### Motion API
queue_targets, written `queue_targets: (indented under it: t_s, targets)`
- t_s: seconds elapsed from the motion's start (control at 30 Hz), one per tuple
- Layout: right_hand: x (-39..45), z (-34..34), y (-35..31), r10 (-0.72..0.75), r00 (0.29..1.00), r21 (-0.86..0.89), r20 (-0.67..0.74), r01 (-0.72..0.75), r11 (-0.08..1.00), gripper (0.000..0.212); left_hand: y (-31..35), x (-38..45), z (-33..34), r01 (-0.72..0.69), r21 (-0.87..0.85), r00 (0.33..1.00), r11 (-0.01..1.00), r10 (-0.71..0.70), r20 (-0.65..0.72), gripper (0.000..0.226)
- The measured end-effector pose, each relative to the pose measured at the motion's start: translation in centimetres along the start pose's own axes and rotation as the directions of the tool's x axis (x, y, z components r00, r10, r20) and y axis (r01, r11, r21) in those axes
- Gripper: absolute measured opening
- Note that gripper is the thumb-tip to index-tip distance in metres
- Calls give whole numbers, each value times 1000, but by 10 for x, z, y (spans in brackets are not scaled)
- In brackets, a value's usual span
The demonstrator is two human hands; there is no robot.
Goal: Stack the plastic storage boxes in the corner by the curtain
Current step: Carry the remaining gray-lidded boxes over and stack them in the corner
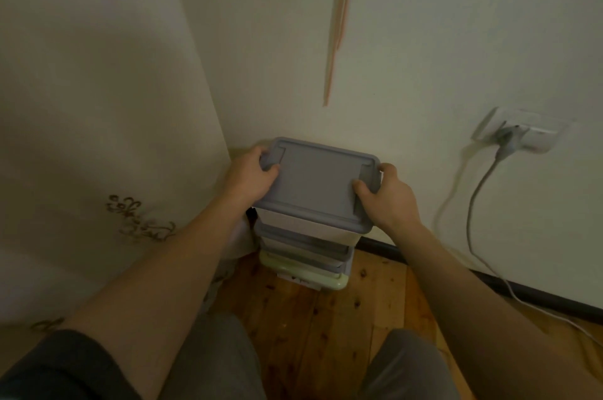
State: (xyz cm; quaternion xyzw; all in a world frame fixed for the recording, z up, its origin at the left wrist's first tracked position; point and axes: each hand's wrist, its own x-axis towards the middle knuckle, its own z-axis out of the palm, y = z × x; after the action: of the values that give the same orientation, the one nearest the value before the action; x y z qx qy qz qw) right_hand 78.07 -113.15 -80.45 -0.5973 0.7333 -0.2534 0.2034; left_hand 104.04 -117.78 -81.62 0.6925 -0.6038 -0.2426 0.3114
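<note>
A plastic storage box with a grey-blue lid (318, 182) sits at the top of a stack in the corner. My left hand (253, 176) grips its left end and my right hand (386, 195) grips its right end, thumbs on the lid. Under it are another grey-lidded box (303, 241) and, lowest, a box with a pale green lid (306, 274). The cream curtain (98, 138) hangs just left of the stack. Whether the top box rests fully on the one below is hidden by the box itself.
A wall socket (522, 133) with a grey plug and cable (473, 203) is on the wall to the right; the cable trails onto the wooden floor (310, 318). A dark skirting board (522, 290) runs along the wall. My knees show at the bottom.
</note>
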Motion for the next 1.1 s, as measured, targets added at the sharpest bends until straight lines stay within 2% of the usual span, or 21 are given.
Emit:
queue_targets:
  t_s: [0.4, 0.9, 1.1]
  targets:
    - [-4, 30, 21, 25, 1000, -6, 2, -25, 1000, 68, -36, 10, 28, -45, -50, 996, 998, 49, 74, 56]
    - [-4, 37, 21, 15, 1000, -52, 14, -15, 999, 66, -38, 17, 24, -84, -54, 990, 995, 90, 105, 53]
    - [-5, 42, 23, 20, 999, -60, 35, -18, 998, 66, -43, 9, 21, -104, 22, 990, 994, 101, 103, 58]
